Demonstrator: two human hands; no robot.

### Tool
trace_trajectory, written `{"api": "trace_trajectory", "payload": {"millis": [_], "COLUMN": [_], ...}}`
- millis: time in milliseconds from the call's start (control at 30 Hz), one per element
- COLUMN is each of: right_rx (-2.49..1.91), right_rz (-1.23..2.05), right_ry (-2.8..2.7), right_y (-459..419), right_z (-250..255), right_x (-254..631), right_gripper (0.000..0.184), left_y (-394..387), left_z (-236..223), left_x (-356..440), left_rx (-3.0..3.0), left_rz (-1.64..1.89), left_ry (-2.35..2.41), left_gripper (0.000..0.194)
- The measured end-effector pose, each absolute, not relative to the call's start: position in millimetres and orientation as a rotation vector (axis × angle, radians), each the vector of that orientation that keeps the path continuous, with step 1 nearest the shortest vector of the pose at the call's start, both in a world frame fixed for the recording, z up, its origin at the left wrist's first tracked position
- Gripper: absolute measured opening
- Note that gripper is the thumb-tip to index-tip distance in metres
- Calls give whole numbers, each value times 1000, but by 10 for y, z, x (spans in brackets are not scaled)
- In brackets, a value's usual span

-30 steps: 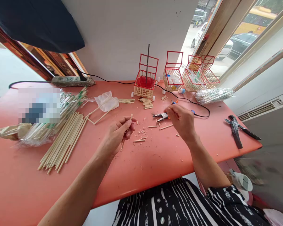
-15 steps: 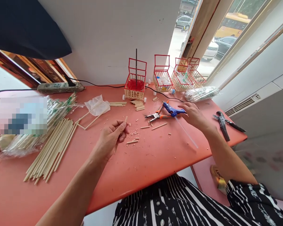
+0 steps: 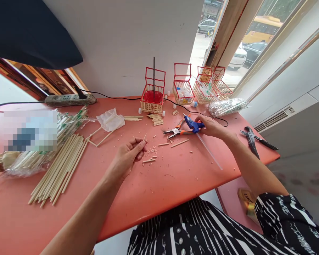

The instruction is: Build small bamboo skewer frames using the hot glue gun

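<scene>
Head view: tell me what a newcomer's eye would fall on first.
Probably the blue glue gun at the right hand, beside the orange-handled pliers on the red table. Then the red-topped stick baskets lined along the far edge, and the spread of pale sticks on the left.

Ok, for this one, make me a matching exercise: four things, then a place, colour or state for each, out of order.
1. left hand
2. table
3. right hand
4. black-handled tool

A. at the handle of the blue glue gun
B. lying near the right end
C. pinching a thin stick
D. coral-coloured

Pairs: 1-C, 2-D, 3-A, 4-B
</scene>
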State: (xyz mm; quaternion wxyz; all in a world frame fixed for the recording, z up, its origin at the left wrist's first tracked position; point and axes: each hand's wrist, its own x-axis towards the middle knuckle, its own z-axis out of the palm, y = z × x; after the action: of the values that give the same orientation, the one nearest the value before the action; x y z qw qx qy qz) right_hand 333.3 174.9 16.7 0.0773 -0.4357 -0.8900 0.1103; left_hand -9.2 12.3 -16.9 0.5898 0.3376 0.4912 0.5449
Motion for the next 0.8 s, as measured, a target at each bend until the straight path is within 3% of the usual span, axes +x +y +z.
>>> {"api": "trace_trajectory", "payload": {"millis": [267,433,500,800], "right_rx": [-1350,-998,-908,-936], "right_rz": [397,1208,1382,1414], "right_ry": [-2093,-1799,-1707,-1871], "right_y": [1349,929,818,680], "right_z": [516,613,536,189], "right_x": [3150,2649,2456,2305], "right_gripper": [35,40,41,41], "left_y": [122,116,115,103], "left_z": [-98,-86,-93,-92], "left_x": [-47,-5,3,14], "left_rx": [749,724,703,659], "left_rz": [1284,1258,1259,1267], "left_ry": [1095,1021,1001,968], "left_gripper": [45,44,42,35]}}
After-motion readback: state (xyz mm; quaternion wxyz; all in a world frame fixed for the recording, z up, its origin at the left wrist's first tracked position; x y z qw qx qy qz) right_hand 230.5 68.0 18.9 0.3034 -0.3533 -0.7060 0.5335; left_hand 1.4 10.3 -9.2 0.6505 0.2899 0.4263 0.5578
